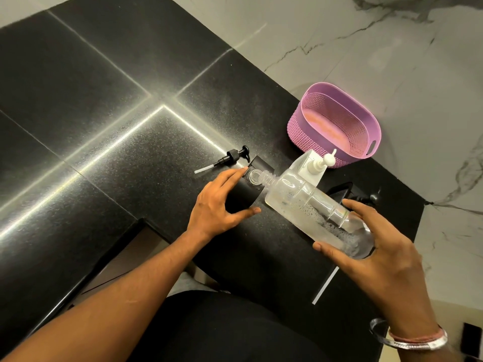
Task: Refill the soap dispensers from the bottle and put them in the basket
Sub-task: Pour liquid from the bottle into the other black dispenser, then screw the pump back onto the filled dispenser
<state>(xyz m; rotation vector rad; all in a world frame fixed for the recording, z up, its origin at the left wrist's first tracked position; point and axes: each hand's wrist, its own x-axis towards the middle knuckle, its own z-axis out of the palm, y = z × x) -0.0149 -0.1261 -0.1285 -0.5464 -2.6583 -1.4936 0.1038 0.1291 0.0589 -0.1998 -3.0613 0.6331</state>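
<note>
1. You work at a black polished stone counter [109,105], with pale marbled surface beyond its far edge.
2. Your left hand [222,205] grips the black dispenser [245,194], fingers and thumb curled round its body, its open neck facing up.
3. Your right hand [376,239] holds the clear bottle [308,202] near its base, thumb on the near side and fingers round the far side; the bottle is tilted with its mouth at the dispenser's opening.
4. The bottle looks like thin plastic, part full with a foamy liquid, so it probably gives under a squeeze and may be slick. Hold it by the ribbed body, not the soapy neck.
5. The dispenser looks rigid and smooth; a grip low round the body should keep it upright.
6. The black pump head [230,159] lies on the counter just beyond your left hand, tube pointing left.
7. A white dispenser [311,165] with its pump on stands beyond the bottle, and the pink basket [337,118], nothing visible in it, sits just past that.
8. Judging by this, pouring is under way; both dispensers are not yet in the basket.
</note>
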